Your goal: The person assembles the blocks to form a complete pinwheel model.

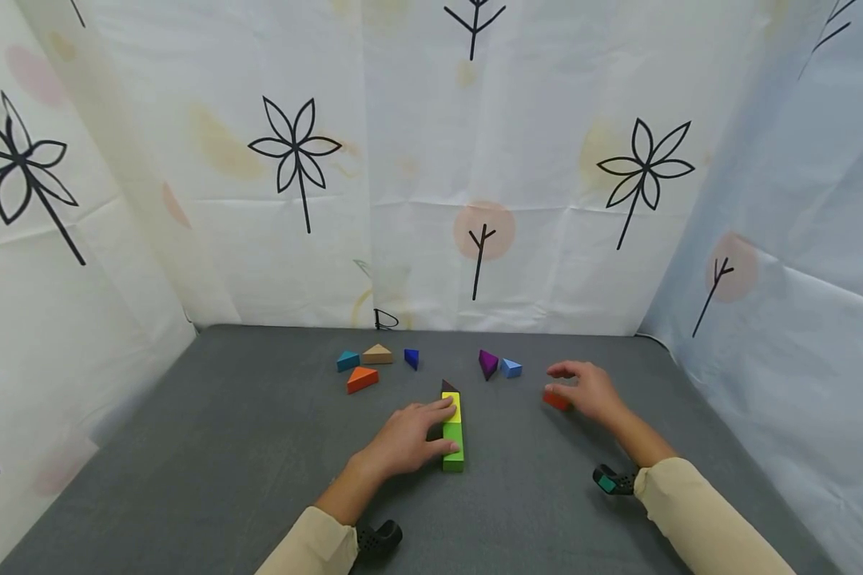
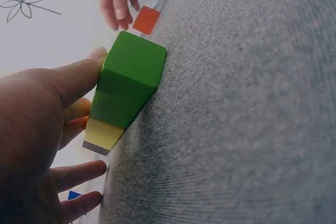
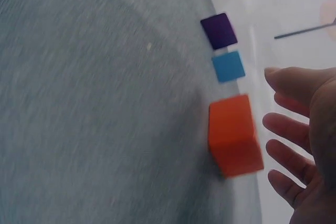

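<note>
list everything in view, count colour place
green rectangular block: 1, green, centre, nearest
yellow rectangular block: 1, yellow, beyond green
dark triangular block: 1, brownish, beyond yellow
teal triangular block: 1, teal, back-left
tan triangular block: 1, tan, back-left
orange triangular block: 1, orange, back-left
blue triangular block: 1, blue, back-centre
purple triangular block: 1, purple, back-right
light-blue triangular block: 1, light-blue, back-right
red-orange block: 1, red-orange, right
grey textured table: 1, grey, underneath
white plant-printed sheeting: count unclear, white, around table
left grip: 1, resting on green and yellow blocks
right grip: 1, beside red-orange block
cream sleeves: 2, cream, forearms
black wrist devices: 2, black, wrists
</note>
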